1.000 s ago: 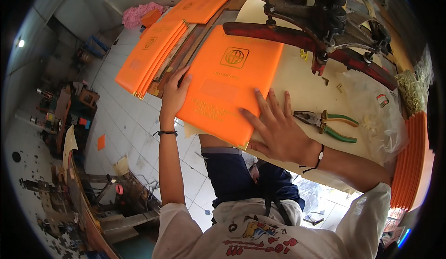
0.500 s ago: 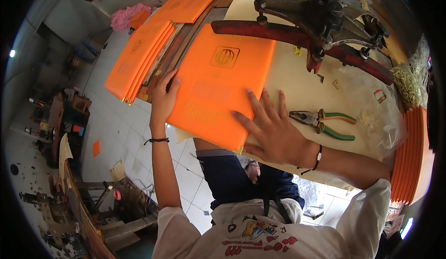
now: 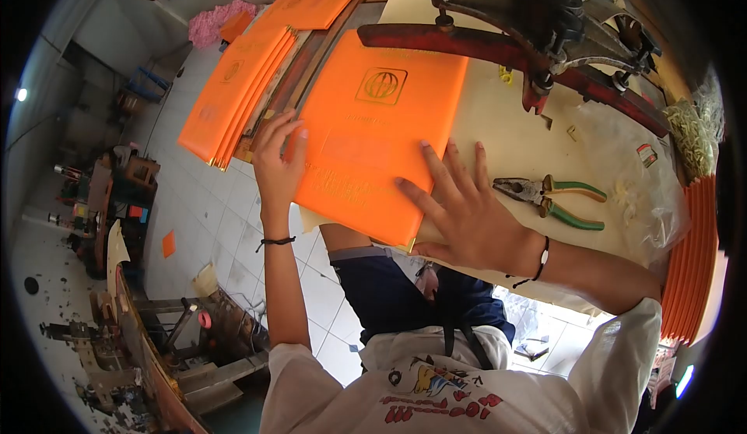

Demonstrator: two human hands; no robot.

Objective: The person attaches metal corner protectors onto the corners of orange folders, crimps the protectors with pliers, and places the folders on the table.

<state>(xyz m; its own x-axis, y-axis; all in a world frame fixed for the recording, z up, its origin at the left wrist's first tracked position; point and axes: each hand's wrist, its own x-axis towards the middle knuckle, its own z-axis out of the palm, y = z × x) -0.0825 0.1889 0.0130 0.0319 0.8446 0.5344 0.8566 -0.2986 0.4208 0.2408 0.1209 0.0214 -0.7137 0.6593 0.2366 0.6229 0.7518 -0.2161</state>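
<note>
1. The right hand (image 3: 482, 216) lies spread and unclenched at the centre of the frame, its index and middle fingertips on the cover's lower right; light, flat pressure should steady it without denting the surface.
2. The left hand (image 3: 276, 161), left of centre, is loosely curled and grasps nothing; whether it touches the cover's edge, I cannot tell. Squaring the cover is probably best done with both hands along opposite edges.
3. The bright orange, smooth, padded-looking rectangular folder (image 3: 366, 138) lies at the centre of the frame, its gilt globe emblem in a rounded square, its lower right corner tipped in gold. Fingertips are better kept off the gilding.
4. Steel pliers with green-and-tan handles (image 3: 537, 193) rest right of centre on a smooth beige sheet (image 3: 521, 150), apart from the folder; crumpled clear plastic (image 3: 622, 200) lies beyond.
5. A worn red curved metal bar (image 3: 436, 41) overhangs the folder's top; fingers should avoid it.
6. Similar orange folders (image 3: 233, 99) overlap at upper left.
</note>
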